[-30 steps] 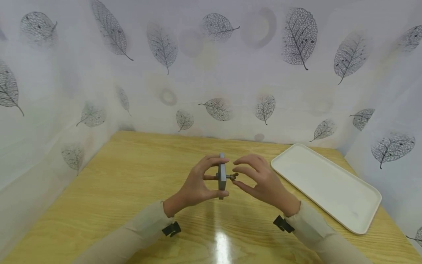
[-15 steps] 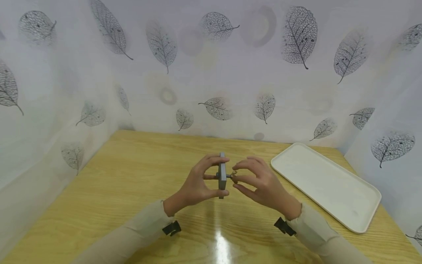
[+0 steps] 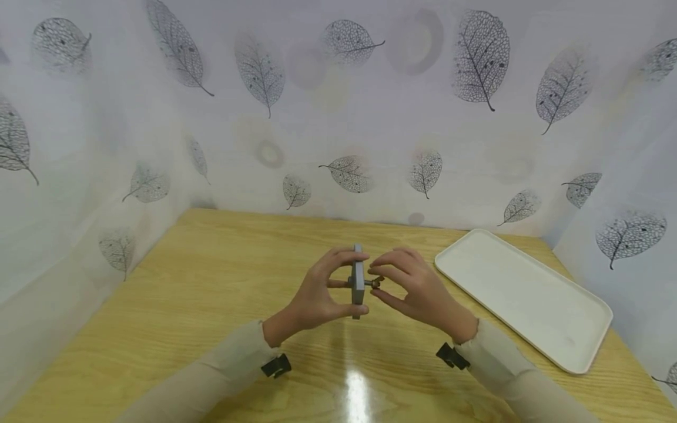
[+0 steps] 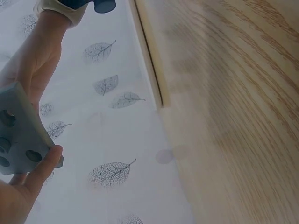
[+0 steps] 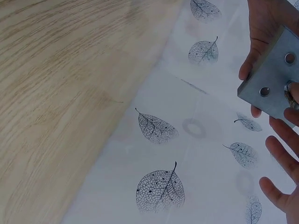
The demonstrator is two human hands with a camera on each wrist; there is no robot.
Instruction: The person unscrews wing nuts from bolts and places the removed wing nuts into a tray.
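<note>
Upright in my left hand [image 3: 312,296] is a grey metal plate [image 3: 357,288], gripped at top and bottom edges between fingers and thumb. A bolt [image 3: 368,283] passes through the plate and sticks out to the right, bearing a brass-coloured wing nut [image 3: 378,282]. My right hand [image 3: 423,291] has its curled fingers and thumb around that wing nut. Holes show in the plate [image 5: 268,77] in the right wrist view, with the nut partly covered by fingertips. The left wrist view gives the plate's other face [image 4: 23,135], where the bolt's head [image 4: 3,144] sits among several holes.
A white rectangular tray [image 3: 523,299] lies slanted at the table's right side. The wooden table [image 3: 238,264] is bordered by pale leaf-patterned cloth [image 3: 338,117] at the back and both sides. Light glares off the front of the tabletop.
The wing nut's wings have turned on the bolt. My right fingers have shifted about it and moved slightly left, while my left hand and the plate stay almost still.
</note>
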